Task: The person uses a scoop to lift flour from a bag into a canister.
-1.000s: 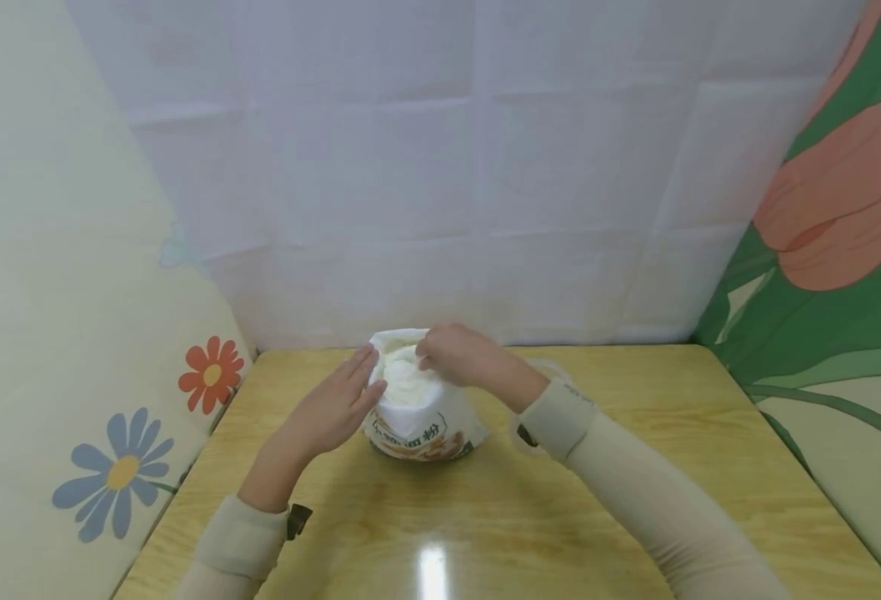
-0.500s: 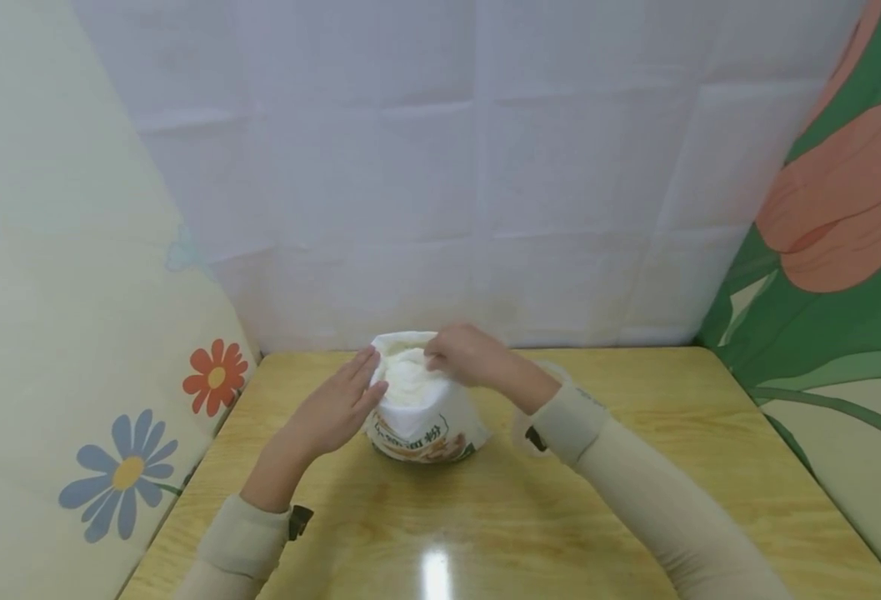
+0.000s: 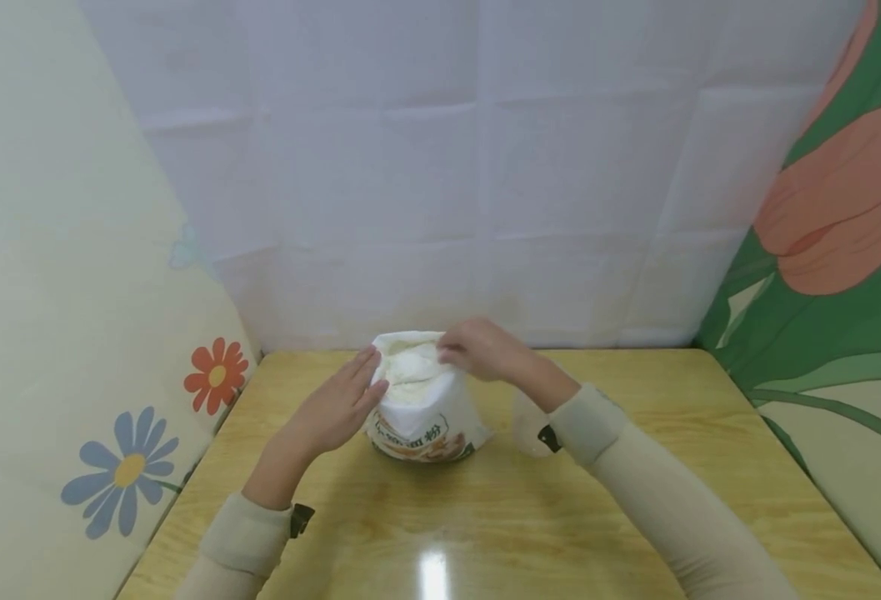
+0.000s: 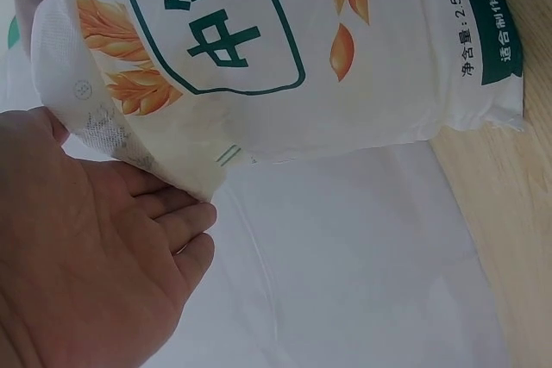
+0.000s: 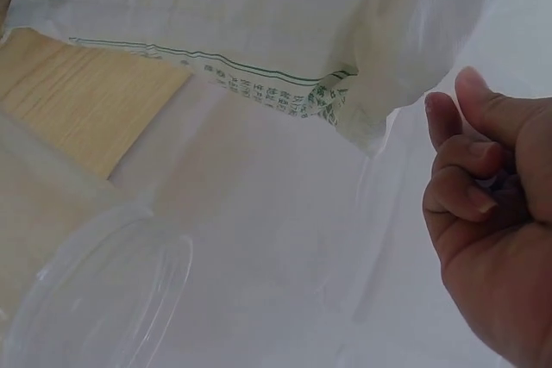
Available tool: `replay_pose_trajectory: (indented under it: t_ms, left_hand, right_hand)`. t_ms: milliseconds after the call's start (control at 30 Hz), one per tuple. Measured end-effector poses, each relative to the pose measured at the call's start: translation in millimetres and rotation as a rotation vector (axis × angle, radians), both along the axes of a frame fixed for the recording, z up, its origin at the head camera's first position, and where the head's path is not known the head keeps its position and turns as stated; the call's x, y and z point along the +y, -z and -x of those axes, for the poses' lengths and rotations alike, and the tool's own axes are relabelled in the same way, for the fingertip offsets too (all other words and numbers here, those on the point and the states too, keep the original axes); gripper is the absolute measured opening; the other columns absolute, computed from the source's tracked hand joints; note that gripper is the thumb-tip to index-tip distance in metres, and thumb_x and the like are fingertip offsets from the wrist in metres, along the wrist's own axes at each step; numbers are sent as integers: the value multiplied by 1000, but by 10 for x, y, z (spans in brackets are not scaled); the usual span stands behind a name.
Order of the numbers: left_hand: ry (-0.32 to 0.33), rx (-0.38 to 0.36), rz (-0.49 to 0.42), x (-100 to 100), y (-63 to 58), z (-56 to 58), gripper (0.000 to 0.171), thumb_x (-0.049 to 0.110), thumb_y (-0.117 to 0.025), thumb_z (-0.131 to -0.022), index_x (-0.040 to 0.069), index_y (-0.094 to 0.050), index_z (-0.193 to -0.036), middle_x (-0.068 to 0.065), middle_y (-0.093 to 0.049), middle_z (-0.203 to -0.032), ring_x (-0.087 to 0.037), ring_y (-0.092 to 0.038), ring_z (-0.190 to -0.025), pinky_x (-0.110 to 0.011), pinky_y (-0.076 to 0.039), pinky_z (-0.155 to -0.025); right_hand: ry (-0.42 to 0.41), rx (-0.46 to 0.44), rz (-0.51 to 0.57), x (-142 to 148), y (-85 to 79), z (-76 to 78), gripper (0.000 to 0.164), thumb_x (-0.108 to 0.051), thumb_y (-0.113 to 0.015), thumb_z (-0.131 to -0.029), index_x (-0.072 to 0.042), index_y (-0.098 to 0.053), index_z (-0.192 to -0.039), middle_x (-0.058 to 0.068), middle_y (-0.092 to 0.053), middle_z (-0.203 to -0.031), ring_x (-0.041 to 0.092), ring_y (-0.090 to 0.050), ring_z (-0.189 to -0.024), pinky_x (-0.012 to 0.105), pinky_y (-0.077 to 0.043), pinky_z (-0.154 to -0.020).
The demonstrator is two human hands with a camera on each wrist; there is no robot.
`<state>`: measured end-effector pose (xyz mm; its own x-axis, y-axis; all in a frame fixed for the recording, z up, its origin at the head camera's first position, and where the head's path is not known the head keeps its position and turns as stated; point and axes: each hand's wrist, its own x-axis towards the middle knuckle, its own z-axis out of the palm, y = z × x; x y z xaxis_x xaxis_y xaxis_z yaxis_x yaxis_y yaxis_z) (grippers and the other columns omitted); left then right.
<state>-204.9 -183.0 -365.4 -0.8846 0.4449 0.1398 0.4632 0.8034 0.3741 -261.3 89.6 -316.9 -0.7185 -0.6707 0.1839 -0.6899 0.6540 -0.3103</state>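
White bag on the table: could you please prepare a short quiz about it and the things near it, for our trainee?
1. Choose: on which side of the white bag is the clear container, as the person sees it? A) left B) right
2. True or false: the white bag is sealed shut.
3. Fill in: the left hand touches the white bag near its ____.

Key: 1. B. 2. False; its mouth is open and white contents show. 3. Rim.

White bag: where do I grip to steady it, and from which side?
Probably the left rim of the white bag, coming from the left with the left hand. The bag stands mouth up, and its creased wall looks thin enough to pinch; that hand rests against this side, while the right hand is near the opposite rim.
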Motion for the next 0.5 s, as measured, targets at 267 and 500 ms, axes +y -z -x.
replay_pose_trajectory:
  t_ms: [267,500]
  left_hand:
    - [3,5,0,9,-3,-3,69,46,-29,-111,-3,-23,-159,-17,-17,-168,-35,-17,-154,-53,-18,-125]
    - [4,6,0,5,-4,-7,68,46,-29,-111,-3,-23,-158,-17,-18,-167,-36,-18,-154,-53,-19,-125]
  right_hand:
    - [39,-26,67,119,3,-40,24,-21,-62,-102,-5,-74,-115,11,-75,-112,28,-70,-105,45,-55,-99]
    - [41,-5,108,198,20,-63,28,-22,-62,-102,-3,-72,-120,13,-74,-116,31,-69,-110,46,-53,-102]
